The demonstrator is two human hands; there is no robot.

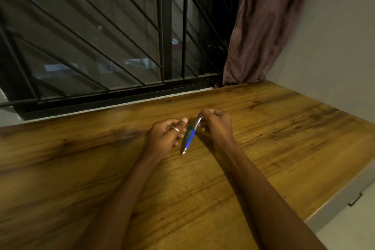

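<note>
Pinching blue pen (191, 136) at its 1 o'clock end w/ R hand (217, 123); L hand (165, 135) is curling fingers round green thing (187, 134) at 9.

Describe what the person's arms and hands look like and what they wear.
The left forearm and right forearm are bare, with no sleeves, watch or bracelet in view. The left hand wears a thin silver-coloured metal ring on one finger. The right hand shows no ring from this angle.

The pen (190, 138) slants above the table (263, 138), its far end in the right hand (217, 123), the left hand (165, 135) just left of it. Behind the pen stands the window (101, 36), the curtain (263, 26) farther right.
</note>
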